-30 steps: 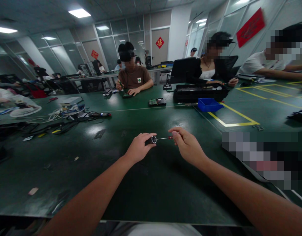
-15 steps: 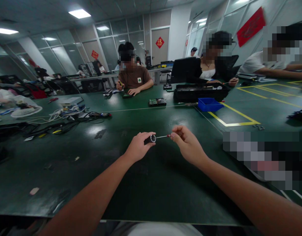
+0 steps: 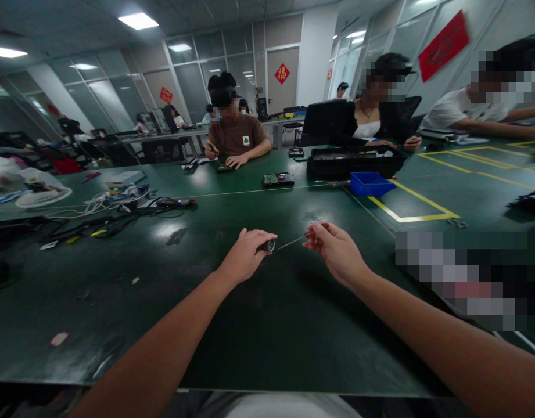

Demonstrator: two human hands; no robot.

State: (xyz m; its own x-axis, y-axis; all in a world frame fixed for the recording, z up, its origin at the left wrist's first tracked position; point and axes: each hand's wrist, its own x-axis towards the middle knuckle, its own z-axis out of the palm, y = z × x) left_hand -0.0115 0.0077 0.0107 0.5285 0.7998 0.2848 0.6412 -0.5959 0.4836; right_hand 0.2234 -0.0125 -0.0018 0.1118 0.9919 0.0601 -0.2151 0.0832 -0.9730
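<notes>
Over the green table, my left hand (image 3: 245,253) is closed around a short black cylinder (image 3: 270,245) with a silver-rimmed round end, which faces right. The fingers and thumb hide the rest of it. My right hand (image 3: 334,249) pinches the red end of a thin screwdriver (image 3: 290,244) between its fingers. Its slim metal shaft slants down and left to just beside the cylinder's round end. Whether the tip touches the cylinder I cannot tell.
A circuit-board device (image 3: 278,179), a blue bin (image 3: 370,184) and a long black housing (image 3: 354,162) stand on the table (image 3: 267,348) ahead. Tangled cables (image 3: 119,217) lie to the left. Co-workers sit across the table, one in a brown shirt (image 3: 239,139).
The screwdriver has tilted so its shaft slants, and its tip has come slightly away from the cylinder's end. My right fingers have shifted their grip on its red end.
</notes>
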